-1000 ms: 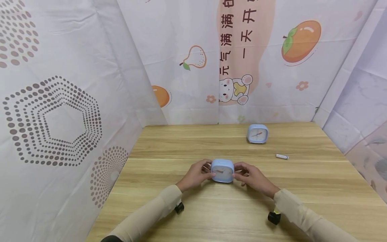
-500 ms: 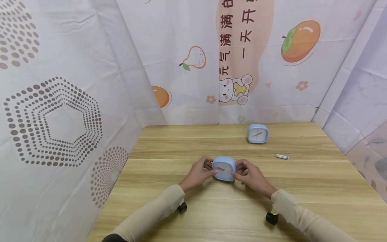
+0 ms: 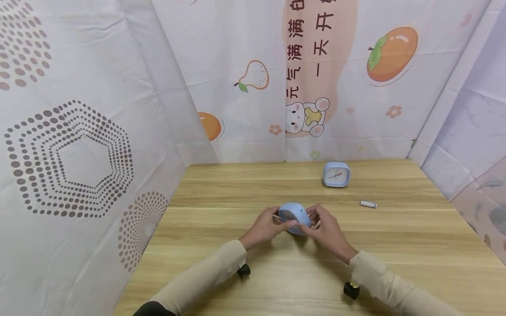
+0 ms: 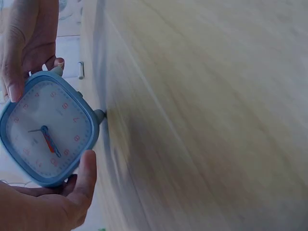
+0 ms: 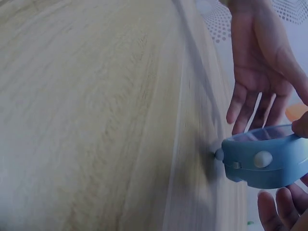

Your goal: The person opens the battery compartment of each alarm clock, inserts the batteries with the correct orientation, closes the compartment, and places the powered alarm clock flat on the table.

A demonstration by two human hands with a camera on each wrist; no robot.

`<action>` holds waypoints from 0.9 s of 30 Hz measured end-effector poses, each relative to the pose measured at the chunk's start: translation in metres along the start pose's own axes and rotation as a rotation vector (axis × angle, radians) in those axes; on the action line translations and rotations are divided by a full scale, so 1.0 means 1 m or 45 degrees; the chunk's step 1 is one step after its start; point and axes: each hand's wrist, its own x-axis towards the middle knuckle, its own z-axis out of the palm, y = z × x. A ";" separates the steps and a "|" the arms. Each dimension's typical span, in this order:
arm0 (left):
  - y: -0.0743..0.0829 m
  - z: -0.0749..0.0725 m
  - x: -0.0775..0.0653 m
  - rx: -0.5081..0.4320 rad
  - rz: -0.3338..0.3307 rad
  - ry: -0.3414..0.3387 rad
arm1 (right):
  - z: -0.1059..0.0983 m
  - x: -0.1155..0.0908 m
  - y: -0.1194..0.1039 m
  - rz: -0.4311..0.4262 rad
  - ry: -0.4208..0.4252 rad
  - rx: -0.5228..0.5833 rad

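A light-blue alarm clock (image 3: 291, 211) is held between both hands at the middle of the table, tilted and partly turned sideways. Its pale dial with red numerals and hands shows in the left wrist view (image 4: 48, 120). The left hand (image 3: 269, 227) grips one side, thumb at the front. On the opposite side the right hand (image 3: 327, 230) grips the clock, its thumb also at the front and its fingers behind. In the right wrist view, small round feet and the clock's side (image 5: 279, 166) appear. The back of the clock is hidden.
A second light-blue alarm clock (image 3: 336, 174) stands upright at the rear right of the wooden table (image 3: 221, 184). In front of it lies a small white cylinder (image 3: 368, 204), perhaps a battery. Printed cloth (image 3: 245, 118) hangs behind the table and along its sides.
The held clock has turned from facing forward to showing its right side, with its face tilted left. Both thumbs have come closer together at its front. The rear clock stays put.
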 end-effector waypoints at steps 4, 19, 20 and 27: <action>0.000 0.003 0.003 0.020 0.002 0.014 | 0.004 -0.003 -0.004 -0.051 -0.018 -0.039; 0.004 0.003 0.001 0.055 -0.025 0.075 | 0.005 -0.003 -0.005 -0.068 -0.047 -0.048; 0.004 0.002 0.001 0.055 -0.026 0.064 | 0.005 -0.003 -0.005 -0.067 -0.058 -0.044; -0.002 -0.015 0.000 0.087 -0.027 -0.120 | 0.001 -0.005 -0.002 -0.096 -0.215 0.015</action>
